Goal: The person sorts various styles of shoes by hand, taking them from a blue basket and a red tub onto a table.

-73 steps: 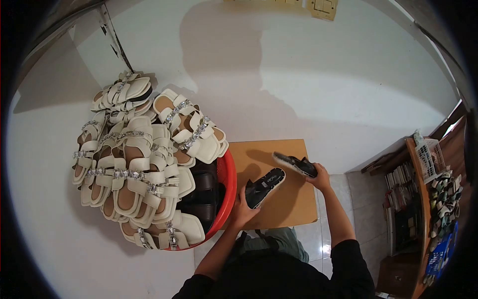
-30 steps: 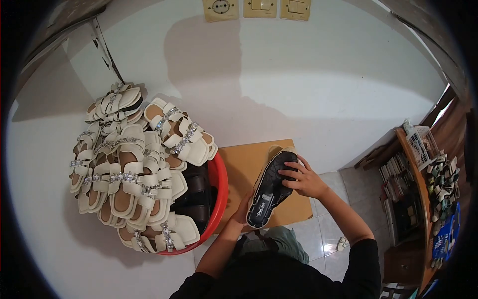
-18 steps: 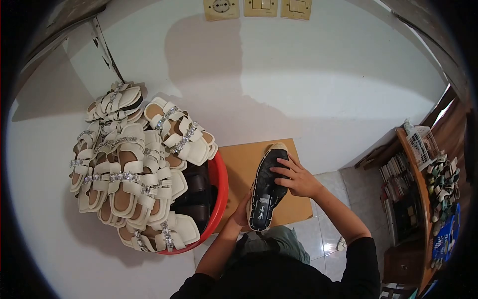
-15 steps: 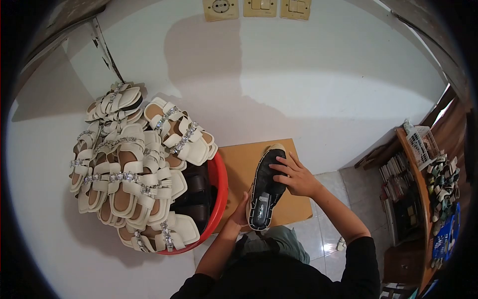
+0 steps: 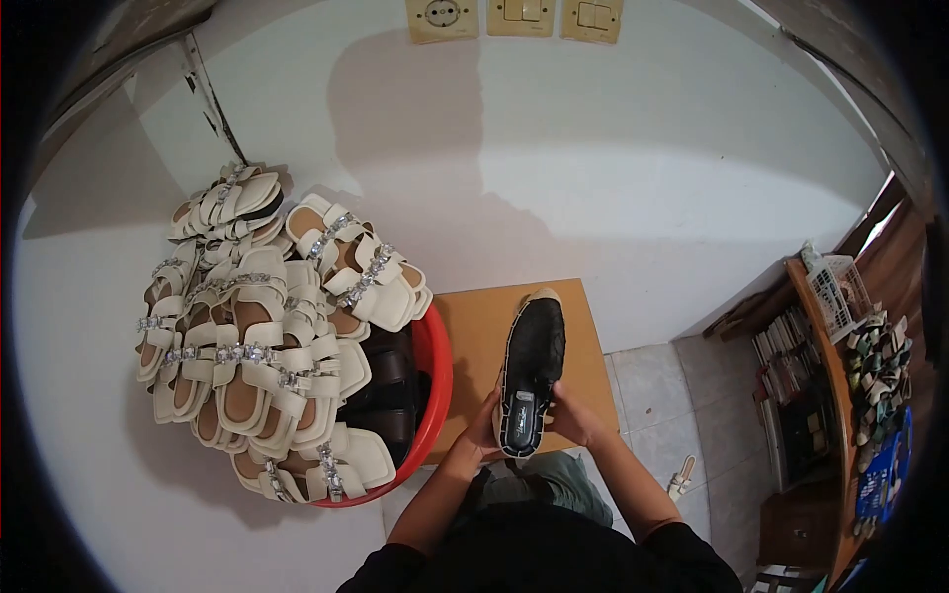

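Note:
A black shoe [image 5: 535,348] with pale stitching round its edge is held upright in front of me, its toe pointing away. A small label shows on the insole at the heel end. My left hand [image 5: 483,425] grips the shoe's left side near the heel, fingers partly hidden behind it. On the opposite side, my right hand [image 5: 573,415] closes on the edge by the heel. Behind the shoe lies a brown board or box top [image 5: 581,341].
To the left, a red tub [image 5: 442,395] holds a heap of white sandals [image 5: 247,346] with jewelled straps and some dark brown footwear [image 5: 386,395]. A wooden shelf [image 5: 825,366] with a white basket [image 5: 840,287] stands right. One sandal [image 5: 681,478] lies on the tiled floor.
My right hand has moved from the shoe's upper front down to its right side near the heel. The shoe has turned slightly more upright. My left hand stays by the heel.

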The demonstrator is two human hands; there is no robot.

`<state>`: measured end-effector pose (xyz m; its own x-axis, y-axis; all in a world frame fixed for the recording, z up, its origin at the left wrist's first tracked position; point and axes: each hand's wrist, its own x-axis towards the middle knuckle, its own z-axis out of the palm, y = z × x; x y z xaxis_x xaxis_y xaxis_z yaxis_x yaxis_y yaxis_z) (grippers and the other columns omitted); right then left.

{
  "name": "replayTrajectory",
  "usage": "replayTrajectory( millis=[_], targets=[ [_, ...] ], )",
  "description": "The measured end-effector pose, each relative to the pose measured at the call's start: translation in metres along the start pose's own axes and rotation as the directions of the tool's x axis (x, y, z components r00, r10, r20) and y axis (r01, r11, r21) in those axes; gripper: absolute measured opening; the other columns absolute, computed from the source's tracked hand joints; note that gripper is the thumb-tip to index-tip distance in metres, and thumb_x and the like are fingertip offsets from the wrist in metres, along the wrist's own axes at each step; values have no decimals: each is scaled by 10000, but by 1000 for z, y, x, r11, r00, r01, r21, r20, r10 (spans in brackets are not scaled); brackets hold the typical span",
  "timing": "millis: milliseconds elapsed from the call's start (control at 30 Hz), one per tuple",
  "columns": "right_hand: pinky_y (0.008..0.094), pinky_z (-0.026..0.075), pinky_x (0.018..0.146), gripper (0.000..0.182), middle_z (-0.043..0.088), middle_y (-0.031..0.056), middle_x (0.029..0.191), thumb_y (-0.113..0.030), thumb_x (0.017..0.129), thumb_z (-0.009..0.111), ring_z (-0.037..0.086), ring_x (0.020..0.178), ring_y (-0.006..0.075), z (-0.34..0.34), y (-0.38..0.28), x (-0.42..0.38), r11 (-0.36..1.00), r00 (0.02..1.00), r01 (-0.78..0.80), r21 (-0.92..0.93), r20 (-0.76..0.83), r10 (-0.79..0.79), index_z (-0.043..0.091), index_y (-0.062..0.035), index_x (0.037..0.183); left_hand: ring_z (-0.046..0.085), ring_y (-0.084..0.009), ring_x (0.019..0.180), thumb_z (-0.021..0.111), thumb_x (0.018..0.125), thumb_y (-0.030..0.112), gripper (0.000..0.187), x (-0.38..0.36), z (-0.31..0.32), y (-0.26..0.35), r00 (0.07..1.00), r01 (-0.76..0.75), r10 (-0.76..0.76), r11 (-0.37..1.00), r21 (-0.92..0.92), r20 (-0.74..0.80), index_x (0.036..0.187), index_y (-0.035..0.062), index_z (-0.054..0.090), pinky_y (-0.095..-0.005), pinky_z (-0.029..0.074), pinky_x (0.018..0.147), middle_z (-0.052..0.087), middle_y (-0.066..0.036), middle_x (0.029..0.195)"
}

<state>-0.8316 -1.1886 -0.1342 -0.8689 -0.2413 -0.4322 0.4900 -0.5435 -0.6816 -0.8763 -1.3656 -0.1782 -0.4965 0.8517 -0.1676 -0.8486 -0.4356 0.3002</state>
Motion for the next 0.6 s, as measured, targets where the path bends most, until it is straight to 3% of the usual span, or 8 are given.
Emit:
replayTrajectory(
  millis=[133, 200, 267, 333, 467, 533, 567, 600],
  targets=[
    [564, 362, 925, 726, 410, 128, 1291, -432, 777, 679, 372, 1216, 293, 0, 5, 8, 999, 1000, -19, 29, -6, 20, 354, -79, 1322, 645, -263, 923, 437, 856, 609, 696, -1, -7, 4, 997, 47, -48, 999, 16, 60, 1282, 59, 467, -407, 557, 788, 597, -142, 1142],
    [502, 407, 911, 625, 496, 121, 1206, -353, 788, 693, 456, 1150, 265, 2, 0, 9, 997, 992, 20, -69, -125, -29, 423, -23, 1244, 606, -257, 1015, 419, 862, 619, 709, 0, -7, 10, 946, 169, -91, 958, 232, -312, 1292, 57, 461, -424, 504, 876, 579, -119, 1186],
    [454, 433, 893, 559, 548, 112, 1134, -307, 799, 683, 515, 1074, 247, -3, 1, 15, 998, 989, 64, -13, -135, -66, 453, -15, 1216, 546, -236, 1107, 420, 855, 641, 752, -1, 2, 15, 941, 225, -125, 925, 304, -316, 1350, 75, 393, -410, 466, 898, 517, -99, 1269],
    [406, 459, 875, 494, 601, 103, 1061, -261, 809, 673, 574, 998, 229, -5, -1, 21, 994, 985, 106, 38, -144, -99, 483, -6, 1187, 452, -208, 1208, 417, 868, 631, 744, 5, 9, 15, 905, 167, 152, 731, 661, -397, 1392, 111, 326, -371, 420, 912, 418, -76, 1366],
    [351, 504, 753, 418, 631, 87, 944, -174, 786, 685, 621, 837, 189, -11, -7, 36, 978, 950, 206, 12, -240, -197, 513, -15, 1132, 463, -164, 1114, 491, 882, 536, 647, 20, -8, 18, 859, 75, 302, 724, 686, -413, 1356, 130, 320, -328, 405, 859, 432, -74, 1291],
    [332, 495, 784, 476, 616, 103, 959, -93, 708, 748, 615, 888, 206, -2, -24, 36, 888, 865, 201, -414, -350, -359, 516, 6, 1112, 481, -177, 1072, 495, 888, 507, 599, 22, 2, 19, 796, 44, 424, 671, 740, -432, 1334, 141, 335, -349, 410, 861, 441, -85, 1239],
    [332, 495, 784, 476, 616, 103, 959, -93, 708, 748, 615, 888, 206, -3, -26, 41, 887, 869, 199, -417, -344, -357, 516, 6, 1112, 500, -190, 1031, 499, 895, 478, 550, 23, 7, 19, 724, 27, 534, 611, 791, -437, 1311, 151, 349, -370, 416, 863, 449, -96, 1187],
    [350, 478, 820, 537, 604, 113, 1015, -83, 662, 764, 585, 954, 243, -6, -28, 49, 700, 776, 240, -673, -299, -555, 514, -8, 1131, 500, -190, 1031, 499, 895, 478, 550, 26, 4, 20, 718, 23, 540, 612, 790, -439, 1311, 151, 349, -370, 416, 863, 449, -96, 1187]
  ],
)
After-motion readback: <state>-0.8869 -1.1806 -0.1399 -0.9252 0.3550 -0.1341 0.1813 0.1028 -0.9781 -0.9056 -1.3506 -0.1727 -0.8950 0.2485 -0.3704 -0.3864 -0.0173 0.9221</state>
